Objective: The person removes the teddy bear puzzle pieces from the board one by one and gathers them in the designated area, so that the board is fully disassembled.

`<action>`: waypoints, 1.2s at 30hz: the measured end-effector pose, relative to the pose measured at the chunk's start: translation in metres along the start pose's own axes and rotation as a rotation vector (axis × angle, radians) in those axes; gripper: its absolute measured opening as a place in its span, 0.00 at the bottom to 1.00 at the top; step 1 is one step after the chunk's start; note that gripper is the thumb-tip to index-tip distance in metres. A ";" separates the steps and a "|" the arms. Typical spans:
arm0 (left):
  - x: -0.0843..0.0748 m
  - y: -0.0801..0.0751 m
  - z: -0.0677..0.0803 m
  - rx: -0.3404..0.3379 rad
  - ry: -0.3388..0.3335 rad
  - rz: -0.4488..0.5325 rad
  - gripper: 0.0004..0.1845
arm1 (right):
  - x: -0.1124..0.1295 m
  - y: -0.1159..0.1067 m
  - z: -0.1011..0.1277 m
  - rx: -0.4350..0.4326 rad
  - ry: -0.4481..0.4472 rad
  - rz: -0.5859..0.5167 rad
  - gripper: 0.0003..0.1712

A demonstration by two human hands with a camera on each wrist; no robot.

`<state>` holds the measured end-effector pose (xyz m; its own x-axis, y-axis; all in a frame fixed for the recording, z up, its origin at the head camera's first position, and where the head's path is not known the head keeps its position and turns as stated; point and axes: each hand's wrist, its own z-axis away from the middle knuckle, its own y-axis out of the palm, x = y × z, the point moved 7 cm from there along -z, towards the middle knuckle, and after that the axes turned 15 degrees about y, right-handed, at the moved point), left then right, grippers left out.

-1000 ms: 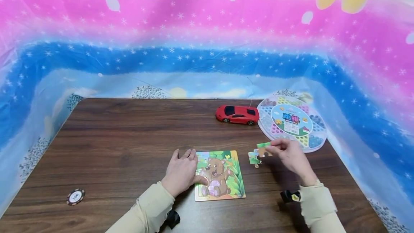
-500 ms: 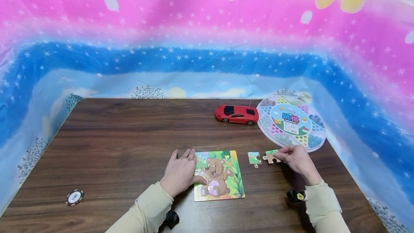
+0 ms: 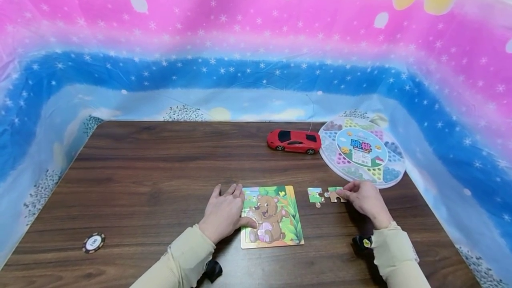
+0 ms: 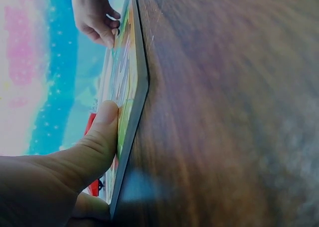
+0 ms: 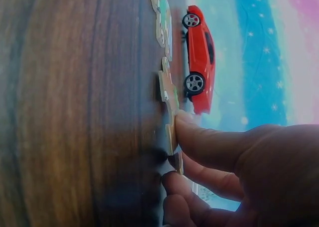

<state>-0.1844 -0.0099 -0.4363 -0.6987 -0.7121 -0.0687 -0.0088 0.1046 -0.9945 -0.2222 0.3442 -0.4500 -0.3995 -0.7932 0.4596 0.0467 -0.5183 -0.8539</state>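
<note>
A square bear jigsaw puzzle [image 3: 272,217] lies on the table in the head view. My left hand [image 3: 224,215] rests at its left edge, fingers stretched forward and the thumb lying on the picture. The left wrist view shows that thumb [image 4: 102,132] over the puzzle's edge. To the right, my right hand [image 3: 367,201] pinches a brown and green puzzle piece [image 3: 335,194] by its right side. In the right wrist view, this piece [image 5: 169,102] is close over the tabletop, thumb on its upper face. Another puzzle piece [image 3: 315,195], with green and blue print, lies just left of it.
A red toy car [image 3: 294,141] stands further back. Right of it is a round Chinese checkers set [image 3: 362,152] with a labelled lid. A poker chip [image 3: 94,242] lies at the left on the wooden table [image 3: 168,159]. A patterned cloth [image 3: 256,48] surrounds the back and sides.
My right hand has moved right and down with the puzzle piece, which overlapped the other piece before and now sits apart from it. The left hand stays put.
</note>
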 end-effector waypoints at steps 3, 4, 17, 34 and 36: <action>0.000 -0.001 0.000 -0.002 0.001 -0.003 0.49 | 0.002 -0.001 0.001 -0.007 -0.003 0.012 0.16; 0.000 -0.001 0.000 -0.002 0.002 -0.004 0.49 | 0.002 -0.001 0.001 -0.006 -0.002 0.015 0.16; 0.000 -0.002 0.002 -0.007 0.002 -0.012 0.49 | 0.003 -0.002 0.003 -0.026 0.025 0.084 0.16; 0.001 0.000 0.001 0.005 -0.005 -0.007 0.49 | 0.002 -0.001 0.005 -0.016 0.060 0.116 0.17; 0.001 -0.001 0.001 0.001 -0.003 -0.007 0.49 | 0.003 0.000 0.006 -0.021 0.060 0.118 0.17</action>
<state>-0.1841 -0.0110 -0.4358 -0.6962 -0.7152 -0.0619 -0.0127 0.0985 -0.9951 -0.2182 0.3406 -0.4470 -0.4462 -0.8277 0.3404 0.0774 -0.4147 -0.9067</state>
